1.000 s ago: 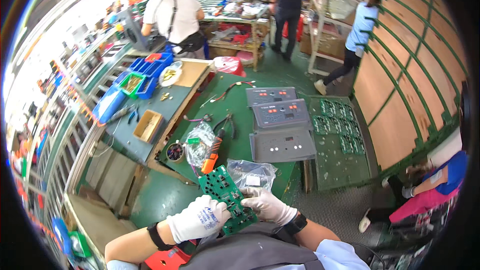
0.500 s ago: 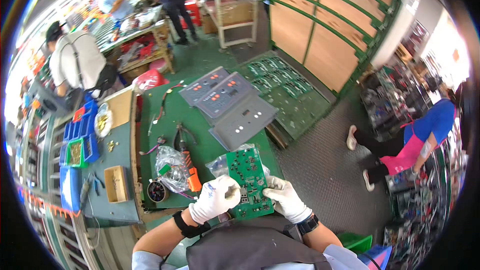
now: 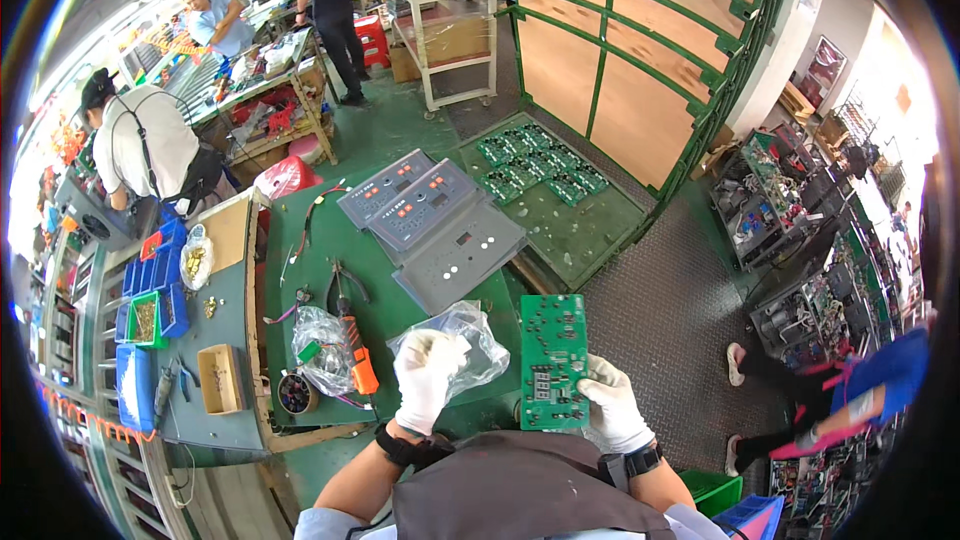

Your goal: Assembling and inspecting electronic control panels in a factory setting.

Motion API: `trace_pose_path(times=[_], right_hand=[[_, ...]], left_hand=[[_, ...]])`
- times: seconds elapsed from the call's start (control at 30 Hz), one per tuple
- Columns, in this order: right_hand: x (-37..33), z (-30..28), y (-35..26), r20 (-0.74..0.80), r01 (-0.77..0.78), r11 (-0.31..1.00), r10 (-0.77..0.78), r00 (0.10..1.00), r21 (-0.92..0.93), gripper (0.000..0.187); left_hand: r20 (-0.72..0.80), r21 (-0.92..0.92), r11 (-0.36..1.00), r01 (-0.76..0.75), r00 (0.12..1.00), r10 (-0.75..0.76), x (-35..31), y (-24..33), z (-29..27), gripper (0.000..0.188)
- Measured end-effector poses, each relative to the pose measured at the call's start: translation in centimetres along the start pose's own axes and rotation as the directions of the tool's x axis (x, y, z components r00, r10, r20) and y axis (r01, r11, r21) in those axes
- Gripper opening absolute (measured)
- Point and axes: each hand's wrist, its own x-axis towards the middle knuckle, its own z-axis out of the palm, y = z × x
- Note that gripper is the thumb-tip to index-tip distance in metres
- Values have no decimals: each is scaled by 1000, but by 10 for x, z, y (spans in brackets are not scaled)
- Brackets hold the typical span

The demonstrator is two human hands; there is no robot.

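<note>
My right hand (image 3: pixel 612 402), in a white glove, grips the right edge of a green circuit board (image 3: pixel 553 350) and holds it upright before me. The board carries a small digit display and many black parts. My left hand (image 3: pixel 428 377), also gloved, is closed in front of a clear plastic bag (image 3: pixel 482 340) on the green bench top. A small white bit shows at its fingertips; I cannot tell whether it is held or part of the bag. Left of this hand lie an orange-handled power screwdriver (image 3: pixel 362 365) and pliers (image 3: pixel 345 285).
Grey control panels (image 3: pixel 440 215) lie stacked at the bench's far side. Beyond them, several green boards (image 3: pixel 540 162) rest on a low green platform. A cup of small parts (image 3: pixel 295 393) and a cardboard tray (image 3: pixel 220 380) stand at left. A person in blue and pink (image 3: pixel 850 400) walks at right.
My left hand has moved left, away from the board to the plastic bag. The board, still in my right hand, has shifted right. The person at right has come nearer.
</note>
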Motion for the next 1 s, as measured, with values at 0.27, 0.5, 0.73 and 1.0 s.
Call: trace_pose_path(times=[0.27, 0.5, 0.73, 1.0], right_hand=[[8, -48, -25, -2, -6, 996, 6, 1000, -84, 51], [22, -49, -28, 99, -35, 999, 34, 994, 1, 50], [36, -29, -21, 97, -52, 994, 61, 993, -95, 54], [82, -9, 10, 227, -65, 983, 103, 968, -169, 51]], left_hand=[[460, 888, 35, -459, 878, -132, 34, -123, 1, 17], [443, 852, -242, -464, 886, -140, 25, -139, 2, 20], [263, 903, 335, -268, 963, 60, 16, -89, -3, 27], [-64, 949, 305, 75, 997, -43, -18, -60, -62, 25]])
